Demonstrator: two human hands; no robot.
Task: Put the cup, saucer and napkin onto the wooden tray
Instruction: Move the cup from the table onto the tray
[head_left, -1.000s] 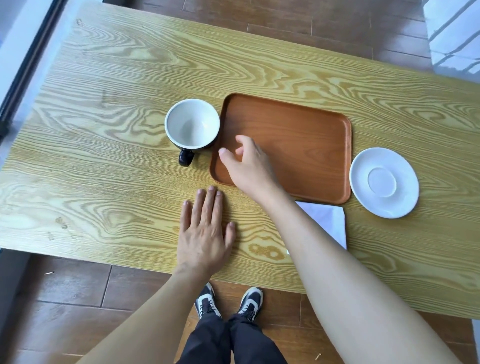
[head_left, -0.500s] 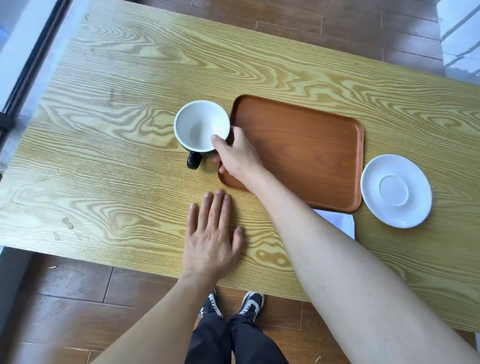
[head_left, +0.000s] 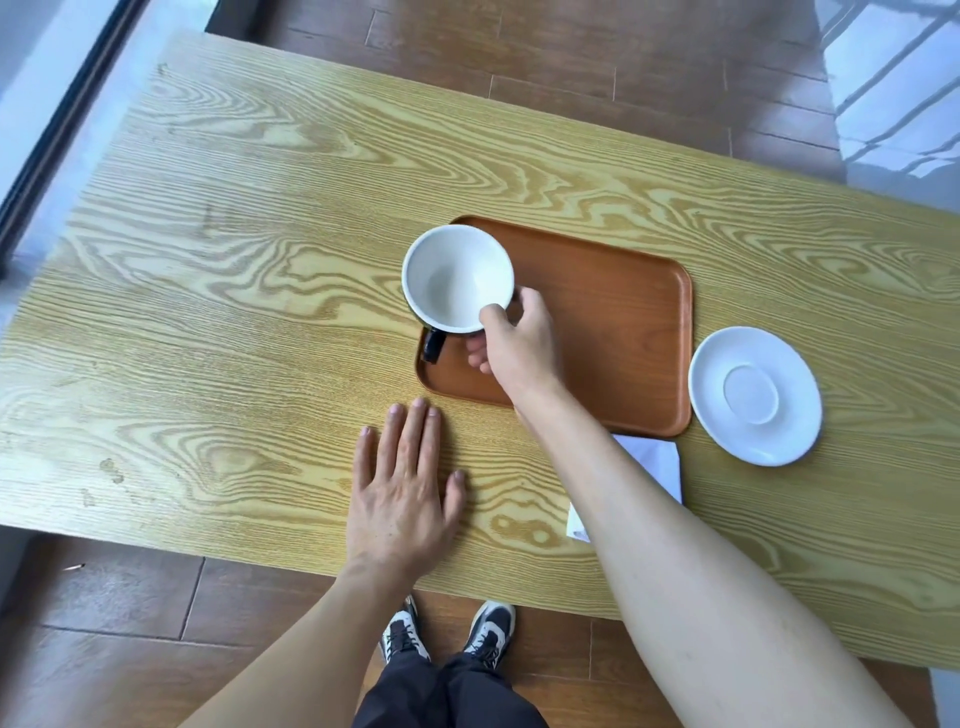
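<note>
1 cup (head_left: 457, 278) pinched by right hand (head_left: 519, 345), over tray (head_left: 613, 332) left edge, perhaps lifted | 1 saucer (head_left: 754, 396), 1 napkin (head_left: 654, 462) off-tray | left hand (head_left: 402, 499) flat, empty | tray right half free

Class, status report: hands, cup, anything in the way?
Right hand grips cup over tray corner. Left hand flat on table. Tray clear.

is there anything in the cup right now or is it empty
Empty. The cup faces the camera and its white inside is bare to the bottom, with no liquid showing, as the right hand grips its rim.
</note>
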